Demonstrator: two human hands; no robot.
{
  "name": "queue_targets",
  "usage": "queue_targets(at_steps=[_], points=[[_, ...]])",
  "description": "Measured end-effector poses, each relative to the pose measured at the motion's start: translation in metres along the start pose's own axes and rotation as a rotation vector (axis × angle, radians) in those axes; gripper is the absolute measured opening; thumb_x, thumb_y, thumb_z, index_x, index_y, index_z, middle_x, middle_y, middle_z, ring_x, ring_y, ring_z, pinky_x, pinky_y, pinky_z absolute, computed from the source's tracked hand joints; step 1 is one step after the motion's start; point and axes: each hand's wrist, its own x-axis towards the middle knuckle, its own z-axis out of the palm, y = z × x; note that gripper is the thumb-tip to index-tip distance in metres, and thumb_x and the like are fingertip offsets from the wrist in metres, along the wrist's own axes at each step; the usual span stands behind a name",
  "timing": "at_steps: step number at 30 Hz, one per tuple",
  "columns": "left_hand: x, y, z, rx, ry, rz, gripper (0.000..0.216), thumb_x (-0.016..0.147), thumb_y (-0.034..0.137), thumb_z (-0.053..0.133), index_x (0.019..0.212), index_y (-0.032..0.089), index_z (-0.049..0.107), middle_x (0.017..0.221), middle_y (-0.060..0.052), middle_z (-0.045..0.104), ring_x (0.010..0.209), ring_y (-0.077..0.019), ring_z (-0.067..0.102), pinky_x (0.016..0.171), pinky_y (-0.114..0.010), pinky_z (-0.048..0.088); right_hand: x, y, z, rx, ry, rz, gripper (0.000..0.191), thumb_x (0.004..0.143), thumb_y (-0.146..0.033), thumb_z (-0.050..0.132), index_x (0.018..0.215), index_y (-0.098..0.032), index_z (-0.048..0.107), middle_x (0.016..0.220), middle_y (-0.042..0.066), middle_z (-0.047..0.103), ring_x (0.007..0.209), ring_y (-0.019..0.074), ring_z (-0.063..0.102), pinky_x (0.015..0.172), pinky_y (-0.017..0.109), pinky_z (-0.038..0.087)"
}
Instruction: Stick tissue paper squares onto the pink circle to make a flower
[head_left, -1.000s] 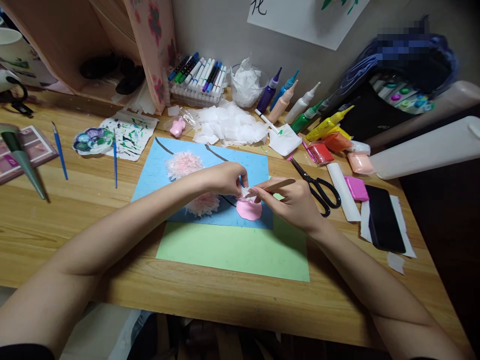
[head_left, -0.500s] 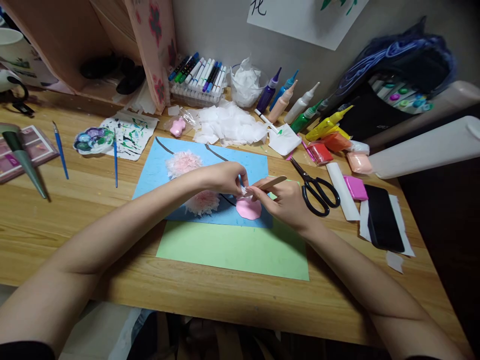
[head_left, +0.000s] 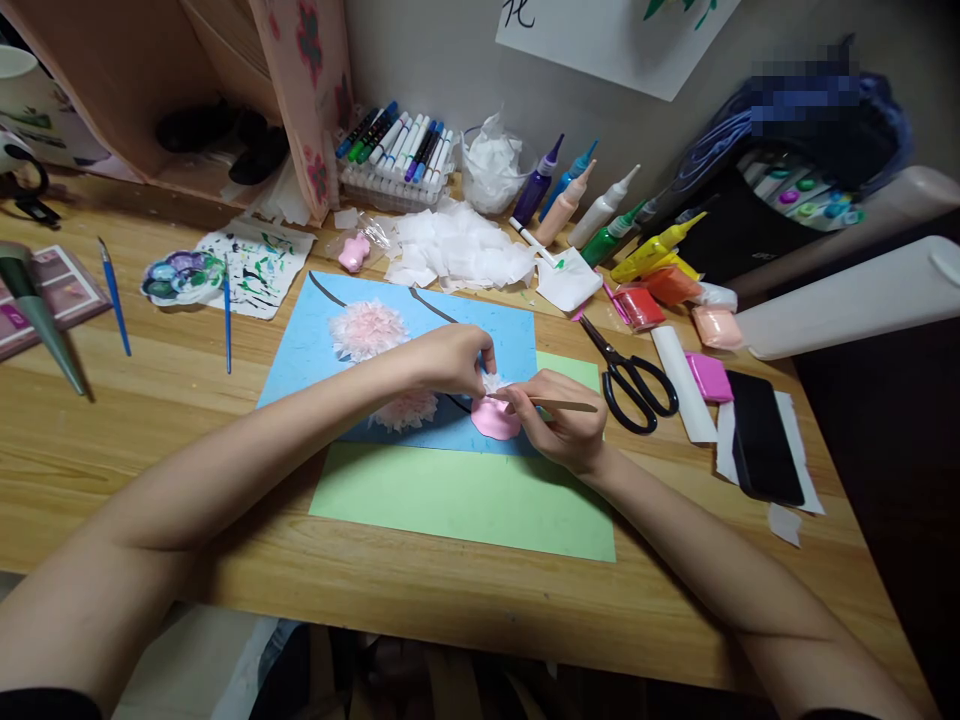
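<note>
My left hand (head_left: 450, 358) pinches a small white tissue piece (head_left: 493, 383) over a flat pink clay disc (head_left: 493, 420) on the blue paper (head_left: 315, 340). My right hand (head_left: 559, 420) grips a thin wooden stick (head_left: 562, 404), its tip at the tissue on the clay. Two pink tissue flowers lie on the blue paper: one (head_left: 367, 328) at upper left, another (head_left: 405, 410) partly hidden under my left forearm. A green sheet (head_left: 465, 500) lies beneath, toward me.
Black scissors (head_left: 630, 375), pink clay blocks (head_left: 709, 375) and a black phone (head_left: 765, 435) lie to the right. A pile of white tissue squares (head_left: 457, 250), markers (head_left: 397, 145) and paint bottles (head_left: 585, 205) line the back. Brushes (head_left: 112, 295) and a palette (head_left: 180, 275) lie left.
My right hand has dropped lower, and the stick has tilted from pointing up-right to nearly flat, its tip pressing at the tissue on the clay. My left hand has barely moved.
</note>
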Motion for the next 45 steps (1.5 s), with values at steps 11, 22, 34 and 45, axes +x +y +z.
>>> queue_targets(at_steps=[11, 22, 34, 45], points=[[0.0, 0.001, -0.004, -0.011, -0.044, -0.01, 0.037, 0.059, 0.023, 0.063, 0.095, 0.015, 0.065, 0.081, -0.003, 0.07, 0.072, -0.0147, 0.061, 0.06, -0.021, 0.04, 0.003, 0.0, -0.001, -0.021, 0.002, -0.027, 0.02, 0.086, -0.013, 0.051, 0.075, -0.02, 0.066, 0.056, 0.002, 0.066, 0.05, 0.0137, 0.057, 0.05, 0.027, 0.045], [0.002, 0.0, -0.007, -0.065, -0.105, -0.006, 0.033, 0.064, 0.022, 0.058, 0.095, 0.014, 0.065, 0.078, -0.004, 0.07, 0.067, -0.0137, 0.06, 0.057, -0.021, 0.04, 0.009, 0.0, 0.001, 0.009, -0.065, 0.123, 0.02, 0.086, -0.016, 0.051, 0.071, -0.017, 0.064, 0.059, 0.004, 0.066, 0.055, 0.0156, 0.061, 0.053, 0.027, 0.046], [0.001, -0.001, -0.008, -0.141, -0.117, -0.016, 0.033, 0.064, 0.016, 0.057, 0.096, 0.012, 0.064, 0.076, -0.005, 0.07, 0.069, -0.0148, 0.063, 0.057, -0.021, 0.044, 0.002, -0.001, -0.001, 0.071, 0.075, 0.041, 0.019, 0.084, -0.01, 0.051, 0.073, -0.017, 0.065, 0.055, 0.004, 0.063, 0.05, 0.0143, 0.056, 0.048, 0.027, 0.043], [-0.022, -0.009, -0.069, -0.268, 0.156, -0.14, 0.023, 0.079, 0.03, 0.052, 0.088, 0.011, 0.062, 0.083, -0.009, 0.07, 0.067, -0.0143, 0.064, 0.062, -0.025, 0.048, -0.005, 0.008, 0.002, 0.329, 0.052, 0.094, 0.024, 0.088, -0.012, 0.045, 0.077, -0.016, 0.065, 0.057, 0.003, 0.061, 0.053, 0.0141, 0.054, 0.05, 0.028, 0.043]])
